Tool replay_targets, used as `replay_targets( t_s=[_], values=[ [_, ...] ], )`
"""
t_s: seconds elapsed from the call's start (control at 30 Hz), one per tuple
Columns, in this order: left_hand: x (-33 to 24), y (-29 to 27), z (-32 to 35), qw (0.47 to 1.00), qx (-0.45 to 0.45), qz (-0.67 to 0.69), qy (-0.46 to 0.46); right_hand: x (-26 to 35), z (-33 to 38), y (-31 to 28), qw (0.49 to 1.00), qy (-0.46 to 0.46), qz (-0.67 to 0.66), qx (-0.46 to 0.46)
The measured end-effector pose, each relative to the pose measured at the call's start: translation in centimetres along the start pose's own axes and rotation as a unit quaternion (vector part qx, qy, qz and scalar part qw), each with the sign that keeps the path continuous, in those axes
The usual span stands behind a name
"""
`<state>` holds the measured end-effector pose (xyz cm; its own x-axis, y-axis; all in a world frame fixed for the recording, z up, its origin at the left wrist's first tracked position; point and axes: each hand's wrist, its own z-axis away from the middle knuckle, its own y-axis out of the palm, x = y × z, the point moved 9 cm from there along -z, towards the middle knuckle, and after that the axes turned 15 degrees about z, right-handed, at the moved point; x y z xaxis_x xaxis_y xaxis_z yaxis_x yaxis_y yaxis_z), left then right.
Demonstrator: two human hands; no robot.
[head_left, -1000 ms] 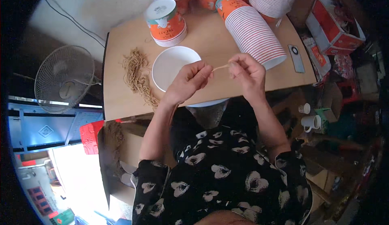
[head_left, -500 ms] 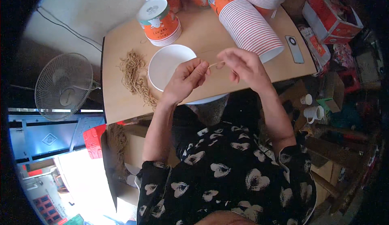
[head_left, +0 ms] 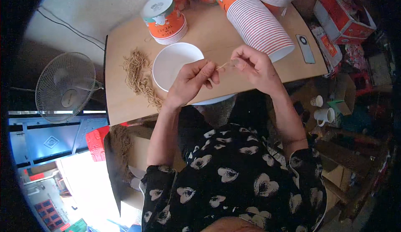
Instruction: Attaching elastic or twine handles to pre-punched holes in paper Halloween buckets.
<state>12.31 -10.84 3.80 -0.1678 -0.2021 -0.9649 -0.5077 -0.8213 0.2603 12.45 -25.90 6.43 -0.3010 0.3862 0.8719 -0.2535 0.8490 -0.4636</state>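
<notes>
Between my two hands runs a short, thin tan string [head_left: 224, 65]. My left hand [head_left: 188, 81] pinches one end of it between thumb and forefinger. The fingers of my right hand [head_left: 260, 71] close on the other end, and the fingertips are slightly blurred. Just left of my left hand, a round white paper tub [head_left: 169, 65] stands with its mouth up; no contents show in it. A loose, tangled heap of tan strings [head_left: 137, 73] lies on the table to the tub's left, trailing toward the near edge.
On the wooden table [head_left: 121, 106], an upside-down orange paper tub [head_left: 167, 23] stands behind the white one. A long nested tub stack [head_left: 259, 23] lies at right, near a phone [head_left: 305, 49]. A fan [head_left: 67, 88] is at left; cups [head_left: 323, 116] sit lower right.
My right hand has moved slightly up, and its fingers have curled in around the string's end. My left hand keeps its pinch almost in place.
</notes>
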Motion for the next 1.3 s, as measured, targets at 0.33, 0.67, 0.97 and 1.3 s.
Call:
replay_targets(
  t_s=[0.33,0.67,0.97,1.3],
  values=[
    [0.1,-0.5,0.5,0.999,-0.019,0.012,0.024,0.7,-0.7,0.5,0.998,-0.04,-0.046,0.001],
    [-1.0,-0.1,1.5,0.993,-0.019,-0.051,0.107,-0.2,-0.9,1.5,0.995,0.029,-0.097,0.002],
    [-1.2,-0.4,2.7,0.967,-0.124,-0.108,0.195,-1.3,-0.9,3.4,0.984,0.079,-0.16,-0.005],
    [-1.0,-1.4,3.4,0.951,-0.195,-0.07,0.229,-2.2,-0.9,4.8,0.987,0.097,-0.127,0.023]
  ],
)
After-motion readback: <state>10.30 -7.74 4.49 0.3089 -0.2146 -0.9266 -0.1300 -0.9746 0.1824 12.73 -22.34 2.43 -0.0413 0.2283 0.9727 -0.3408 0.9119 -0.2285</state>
